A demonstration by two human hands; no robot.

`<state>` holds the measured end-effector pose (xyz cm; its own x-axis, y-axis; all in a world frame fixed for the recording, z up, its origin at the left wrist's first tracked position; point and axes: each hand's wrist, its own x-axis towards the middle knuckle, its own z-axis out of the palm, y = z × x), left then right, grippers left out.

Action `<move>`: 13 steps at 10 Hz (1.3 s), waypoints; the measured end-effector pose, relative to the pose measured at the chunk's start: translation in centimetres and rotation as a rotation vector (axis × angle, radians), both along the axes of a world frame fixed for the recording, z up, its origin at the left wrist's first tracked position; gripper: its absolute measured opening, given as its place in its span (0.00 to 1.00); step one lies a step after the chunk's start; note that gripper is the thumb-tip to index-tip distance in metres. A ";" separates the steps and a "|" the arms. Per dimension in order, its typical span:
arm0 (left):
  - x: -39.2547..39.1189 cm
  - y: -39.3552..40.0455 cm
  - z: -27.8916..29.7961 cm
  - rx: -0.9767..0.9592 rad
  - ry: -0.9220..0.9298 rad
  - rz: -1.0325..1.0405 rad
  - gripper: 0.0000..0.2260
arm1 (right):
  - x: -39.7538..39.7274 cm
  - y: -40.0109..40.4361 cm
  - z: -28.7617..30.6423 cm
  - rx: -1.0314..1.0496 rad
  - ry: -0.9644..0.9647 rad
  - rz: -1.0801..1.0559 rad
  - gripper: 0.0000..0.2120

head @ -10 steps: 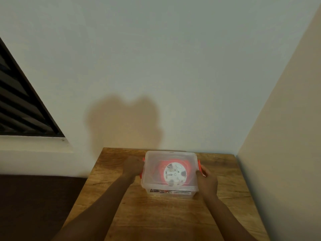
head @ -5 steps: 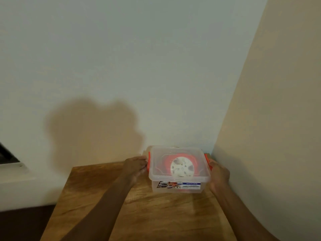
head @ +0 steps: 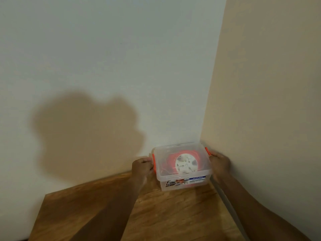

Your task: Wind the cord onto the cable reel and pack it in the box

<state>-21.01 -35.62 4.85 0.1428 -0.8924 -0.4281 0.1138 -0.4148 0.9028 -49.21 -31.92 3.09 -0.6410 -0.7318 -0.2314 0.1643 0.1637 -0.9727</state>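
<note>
A clear plastic box (head: 184,184) with a lid and orange side clips stands at the far right corner of the wooden table (head: 173,214), close to both walls. Through the lid I see the cable reel (head: 185,164), a white hub ringed by orange cord. My left hand (head: 141,166) grips the box's left side at the orange clip. On the opposite side, my right hand (head: 219,163) holds the box at the other clip, squeezed between box and side wall.
A white back wall (head: 121,66) and a beige side wall (head: 269,101) meet just behind the box. The table's left edge (head: 37,218) drops off to a dark floor.
Held in both hands, the box has moved from the table's middle back and right into the wall corner. My view has swung right, and the window vent has left the frame.
</note>
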 end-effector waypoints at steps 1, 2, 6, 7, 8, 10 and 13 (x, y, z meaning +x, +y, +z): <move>-0.7 -0.5 -1.1 0.033 -0.047 -0.004 0.09 | -0.2 -0.9 -1.4 0.021 0.097 0.031 0.11; -0.8 -0.7 -2.0 0.047 -0.075 -0.007 0.09 | -0.1 -1.4 -2.0 0.023 0.173 0.037 0.16; -1.5 -0.5 -2.0 0.003 -0.286 -0.004 0.10 | -0.1 -2.7 -2.2 0.032 0.288 0.119 0.18; -1.6 0.2 -1.5 -0.041 -0.371 -0.033 0.10 | -0.3 -2.5 -1.9 0.056 0.304 0.198 0.19; -1.2 1.4 -1.4 -0.098 -0.502 -0.092 0.10 | -0.2 -1.5 -1.8 0.081 0.382 0.276 0.17; 1.8 3.3 -1.6 -0.157 -0.724 -0.235 0.12 | 0.6 0.7 -3.4 0.163 0.662 0.445 0.27; 8.3 8.3 -1.0 -0.174 -0.917 -0.256 0.10 | 2.9 2.5 -3.7 0.333 0.965 0.389 0.30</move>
